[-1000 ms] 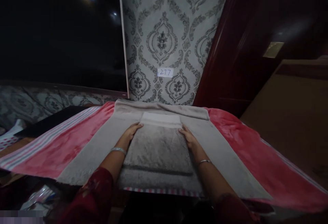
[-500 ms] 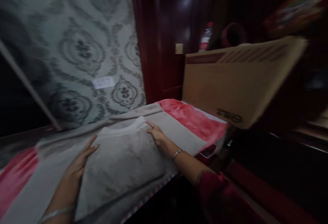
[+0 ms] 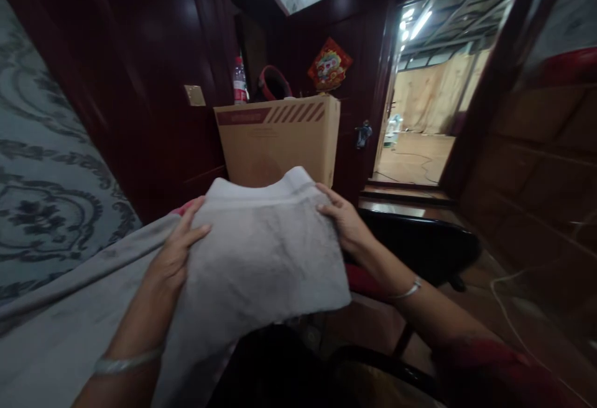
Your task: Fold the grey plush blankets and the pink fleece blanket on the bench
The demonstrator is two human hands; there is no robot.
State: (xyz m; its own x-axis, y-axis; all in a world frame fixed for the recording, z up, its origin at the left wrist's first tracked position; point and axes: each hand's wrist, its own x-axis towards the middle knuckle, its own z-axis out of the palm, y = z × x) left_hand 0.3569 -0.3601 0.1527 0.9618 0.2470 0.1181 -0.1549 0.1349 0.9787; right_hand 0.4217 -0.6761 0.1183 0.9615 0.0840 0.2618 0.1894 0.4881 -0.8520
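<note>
Grey cloth (image 3: 265, 259) is hanging between the hands: left hand (image 3: 176, 251) is gripping its left edge, right hand (image 3: 347, 224) its right. Level, even tension is probably limiting sag. Pile is looking soft, faintly creased; white top band (image 3: 259, 193) is dipping mid-span. Cardboard box (image 3: 280, 143) is standing beyond.

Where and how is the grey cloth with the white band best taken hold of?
Probably by both side edges near the white band, coming in from left and right, thumbs on top, as the left hand and right hand hold it. The grey cloth looks limp, its far edge dipping between them, so a one-sided grip would likely let it droop.
</note>
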